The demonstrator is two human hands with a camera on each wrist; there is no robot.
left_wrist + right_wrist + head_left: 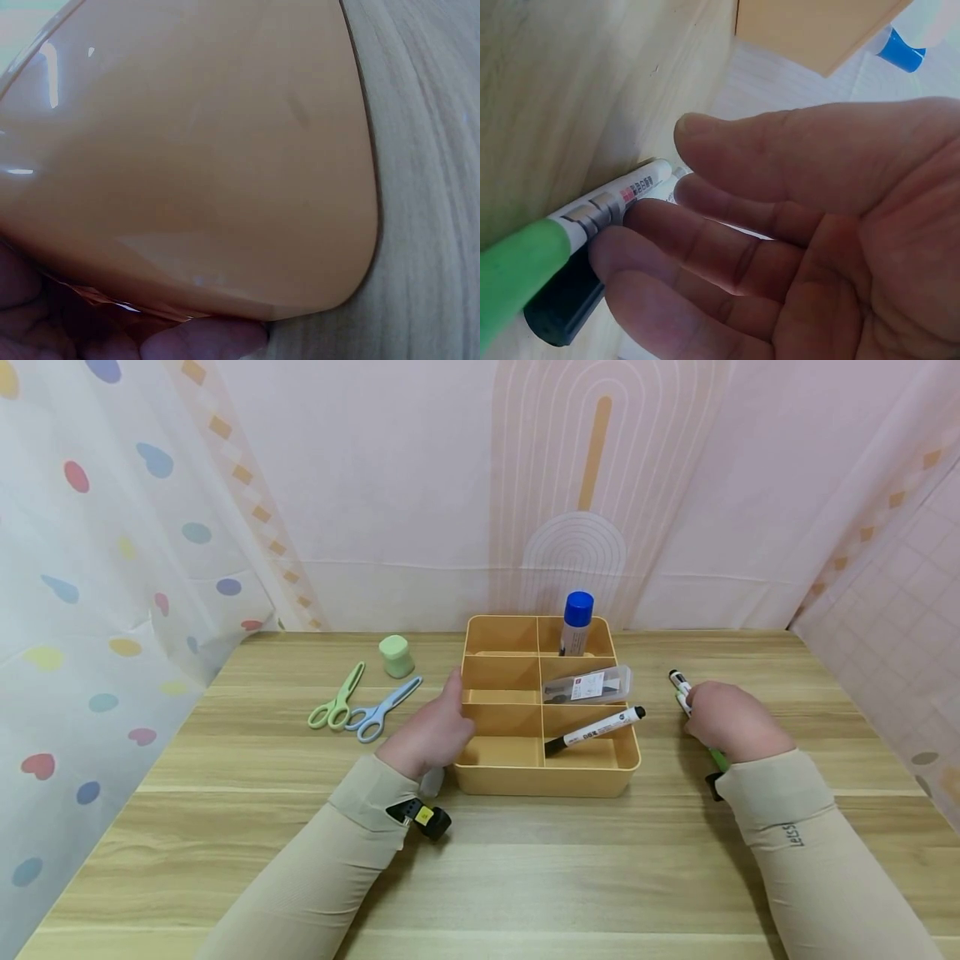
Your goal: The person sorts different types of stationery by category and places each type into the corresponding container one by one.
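The fingers of my right hand [737, 720] bend loosely, thumb apart, gripping nothing, at a green-ended marker [574, 229] and black-ended pen [564, 300] on the table [555, 885], right of the tan organizer [540, 782]. Both look light, stiff, slick, best pinched mid-barrel. My left hand [433, 731] touches the organizer's left wall; whether it grips, I cannot tell.

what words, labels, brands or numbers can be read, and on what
"LetsS", possibly partial: beige right sleeve
Too small or blurred to read: black-capped white marker; label on clear plastic case; blue-capped pale stick; green-and-white marker; yellow tag on black wrist camera
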